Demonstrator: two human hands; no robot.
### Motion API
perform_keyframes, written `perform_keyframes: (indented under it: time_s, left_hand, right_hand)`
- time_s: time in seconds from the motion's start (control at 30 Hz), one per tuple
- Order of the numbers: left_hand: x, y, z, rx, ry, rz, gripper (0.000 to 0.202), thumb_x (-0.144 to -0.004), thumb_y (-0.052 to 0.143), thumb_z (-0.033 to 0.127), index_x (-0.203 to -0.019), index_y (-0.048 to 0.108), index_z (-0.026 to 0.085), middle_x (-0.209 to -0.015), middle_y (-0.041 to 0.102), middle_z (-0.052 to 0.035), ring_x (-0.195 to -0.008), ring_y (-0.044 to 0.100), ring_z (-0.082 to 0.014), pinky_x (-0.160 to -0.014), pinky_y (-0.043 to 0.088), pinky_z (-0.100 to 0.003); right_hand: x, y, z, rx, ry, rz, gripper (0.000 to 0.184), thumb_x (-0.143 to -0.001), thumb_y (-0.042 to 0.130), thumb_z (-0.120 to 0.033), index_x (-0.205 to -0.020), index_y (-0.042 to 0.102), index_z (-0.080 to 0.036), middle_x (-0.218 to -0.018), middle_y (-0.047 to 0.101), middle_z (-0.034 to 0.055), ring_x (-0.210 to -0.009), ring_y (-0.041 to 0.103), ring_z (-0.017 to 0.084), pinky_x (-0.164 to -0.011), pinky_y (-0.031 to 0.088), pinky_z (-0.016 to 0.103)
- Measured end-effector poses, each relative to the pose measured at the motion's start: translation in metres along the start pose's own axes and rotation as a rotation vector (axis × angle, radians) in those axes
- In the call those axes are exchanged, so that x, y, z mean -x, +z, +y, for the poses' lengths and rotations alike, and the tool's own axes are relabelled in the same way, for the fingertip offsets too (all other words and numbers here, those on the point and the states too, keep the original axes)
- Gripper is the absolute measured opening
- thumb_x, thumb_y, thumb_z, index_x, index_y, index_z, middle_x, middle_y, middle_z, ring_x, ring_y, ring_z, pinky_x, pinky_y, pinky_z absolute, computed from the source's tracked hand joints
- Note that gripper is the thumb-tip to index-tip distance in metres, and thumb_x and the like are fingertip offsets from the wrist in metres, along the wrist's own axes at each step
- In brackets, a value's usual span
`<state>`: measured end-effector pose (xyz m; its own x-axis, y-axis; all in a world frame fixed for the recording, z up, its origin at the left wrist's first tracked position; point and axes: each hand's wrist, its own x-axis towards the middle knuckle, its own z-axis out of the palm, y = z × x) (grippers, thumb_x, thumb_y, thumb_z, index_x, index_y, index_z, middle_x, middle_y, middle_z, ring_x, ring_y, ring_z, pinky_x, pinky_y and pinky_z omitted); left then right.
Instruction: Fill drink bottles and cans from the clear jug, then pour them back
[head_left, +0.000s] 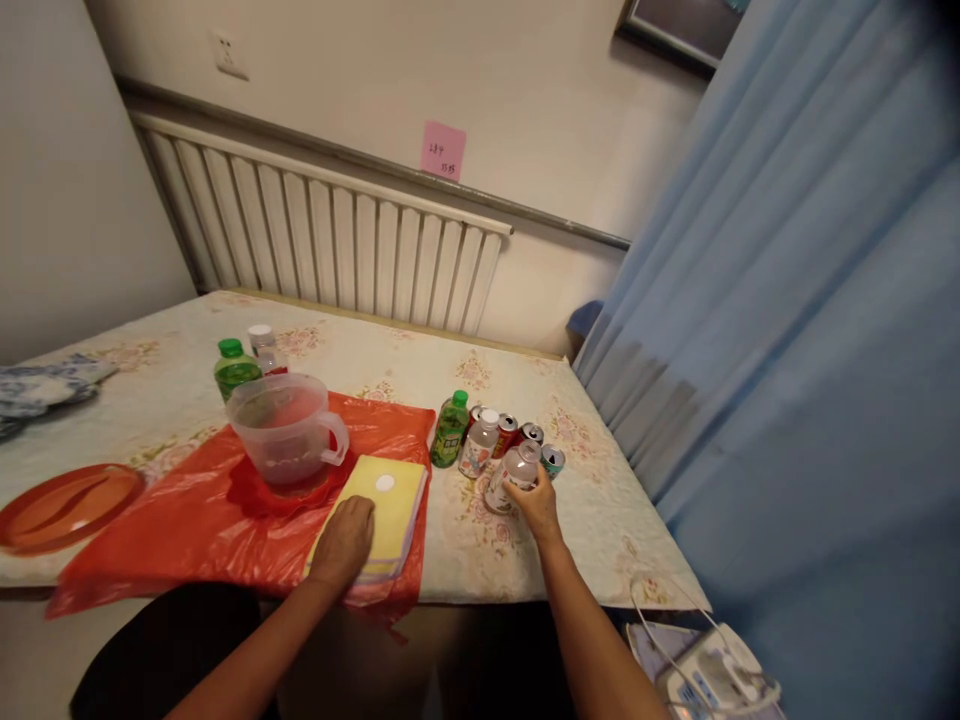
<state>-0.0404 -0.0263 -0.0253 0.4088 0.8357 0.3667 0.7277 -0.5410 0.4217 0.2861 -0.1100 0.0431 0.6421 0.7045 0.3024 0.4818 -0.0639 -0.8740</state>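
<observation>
My left hand (346, 542) lies flat, fingers down, on a yellow stack of cloths (382, 500) near the table's front edge. My right hand (534, 505) is wrapped around a small clear bottle with a white cap (512, 474), which tilts away from me. Beside it stand another white-capped bottle (479, 443), a green bottle (450, 430) and several drink cans (531, 436). A clear plastic measuring jug (287, 428) stands on a red plastic bag (187, 510) left of the yellow stack.
A green bottle (235, 367) and a white-capped bottle (263, 347) stand behind the jug. An orange plate (64, 505) lies at the front left, a patterned cloth (41, 388) at the far left. A radiator (322, 240) lines the wall; a blue curtain (810, 350) hangs right.
</observation>
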Motion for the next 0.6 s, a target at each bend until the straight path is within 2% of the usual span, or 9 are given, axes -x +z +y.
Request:
perform_keyframes:
  time_s: [0.3, 0.47, 0.6]
  left_hand:
    - [0.006, 0.004, 0.001, -0.124, -0.001, -0.012, 0.019, -0.087, 0.04, 0.016, -0.091, 0.058, 0.019, -0.095, 0.06, -0.009, -0.096, 0.055, -0.025, -0.091, 0.042, -0.039]
    - [0.006, 0.005, 0.001, -0.15, 0.007, -0.013, 0.019, -0.086, 0.041, 0.015, -0.094, 0.058, 0.017, -0.095, 0.061, -0.0094, -0.095, 0.055, -0.0253, -0.089, 0.043, -0.039]
    - [0.006, 0.005, 0.002, -0.181, 0.014, -0.018, 0.02, -0.087, 0.04, 0.015, -0.095, 0.058, 0.017, -0.095, 0.061, -0.0097, -0.094, 0.055, -0.0254, -0.089, 0.043, -0.039]
  right_hand:
    - [-0.014, 0.006, 0.027, 0.012, -0.019, -0.072, 0.08, -0.058, 0.073, -0.036, -0.13, 0.05, -0.009, -0.121, 0.063, 0.017, -0.102, 0.063, 0.028, -0.089, 0.05, 0.038]
    - [0.006, 0.022, 0.038, 0.033, 0.043, 0.063, 0.08, -0.063, 0.07, -0.041, -0.133, 0.044, -0.012, -0.126, 0.059, 0.0167, -0.106, 0.062, 0.027, -0.088, 0.049, 0.035]
    - [0.027, 0.044, 0.046, 0.202, 0.114, 0.223, 0.074, -0.063, 0.071, -0.046, -0.124, 0.05, -0.011, -0.117, 0.062, 0.0183, -0.103, 0.061, 0.03, -0.086, 0.048, 0.036]
